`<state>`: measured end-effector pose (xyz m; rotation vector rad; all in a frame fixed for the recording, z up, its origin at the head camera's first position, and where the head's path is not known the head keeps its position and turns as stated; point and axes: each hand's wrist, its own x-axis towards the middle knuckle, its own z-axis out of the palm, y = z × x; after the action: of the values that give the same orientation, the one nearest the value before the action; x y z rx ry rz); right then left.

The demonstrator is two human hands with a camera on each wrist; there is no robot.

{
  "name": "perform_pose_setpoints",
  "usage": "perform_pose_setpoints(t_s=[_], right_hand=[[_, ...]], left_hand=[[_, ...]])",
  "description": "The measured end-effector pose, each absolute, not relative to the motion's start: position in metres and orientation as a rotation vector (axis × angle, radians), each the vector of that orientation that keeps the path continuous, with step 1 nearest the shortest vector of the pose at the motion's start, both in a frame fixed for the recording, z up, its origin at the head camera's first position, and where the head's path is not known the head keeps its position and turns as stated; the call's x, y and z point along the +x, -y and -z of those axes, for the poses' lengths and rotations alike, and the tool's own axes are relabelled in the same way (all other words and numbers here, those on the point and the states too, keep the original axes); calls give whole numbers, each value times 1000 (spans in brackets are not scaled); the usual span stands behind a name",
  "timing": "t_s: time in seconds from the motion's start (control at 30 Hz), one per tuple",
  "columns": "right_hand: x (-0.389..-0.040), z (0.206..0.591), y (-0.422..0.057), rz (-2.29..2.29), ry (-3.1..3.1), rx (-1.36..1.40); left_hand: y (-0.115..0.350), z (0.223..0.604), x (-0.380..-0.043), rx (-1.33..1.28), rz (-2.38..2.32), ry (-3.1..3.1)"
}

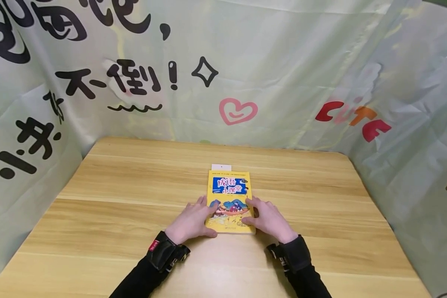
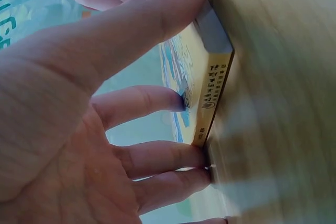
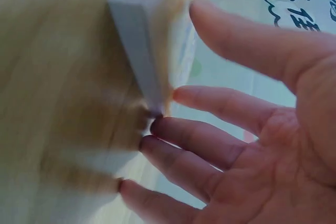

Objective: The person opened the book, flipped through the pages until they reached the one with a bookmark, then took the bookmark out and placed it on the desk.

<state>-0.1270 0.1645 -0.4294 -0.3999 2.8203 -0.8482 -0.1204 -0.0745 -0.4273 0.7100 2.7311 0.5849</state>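
A yellow paperback book (image 1: 229, 225) with a blue title panel lies face up on the wooden table. At its left side is my left hand (image 1: 189, 221): the index fingertip rests on the cover, and the thumb reaches the near edge. In the left wrist view, other fingertips stand against the yellow spine (image 2: 210, 90). My right hand (image 1: 272, 221) is at the opposite side, its thumb over the cover and its index finger by the edge. The right wrist view shows those fingers nearly straight beside the white page edges (image 3: 134, 45), lower fingertips at the tabletop.
A white card or tag (image 1: 221, 167) sticks out past the book's far edge. Around the wooden table (image 1: 134, 178) hangs a pale curtain (image 1: 283, 62) with printed lettering, close along the back and sides. Black wrist straps (image 1: 298, 253) with small cameras sit on both wrists.
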Motion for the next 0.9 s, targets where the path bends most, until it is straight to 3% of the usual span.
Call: perform_pose_setpoints(t_s=[0.43,0.9], right_hand=[[-124,414,-164,904,-2854,-364],[-127,410,-163,1587,-2807,-380]], left_hand=[[76,428,-121,712,-566,-2716],[81,428,-123,704,-613,-2662]])
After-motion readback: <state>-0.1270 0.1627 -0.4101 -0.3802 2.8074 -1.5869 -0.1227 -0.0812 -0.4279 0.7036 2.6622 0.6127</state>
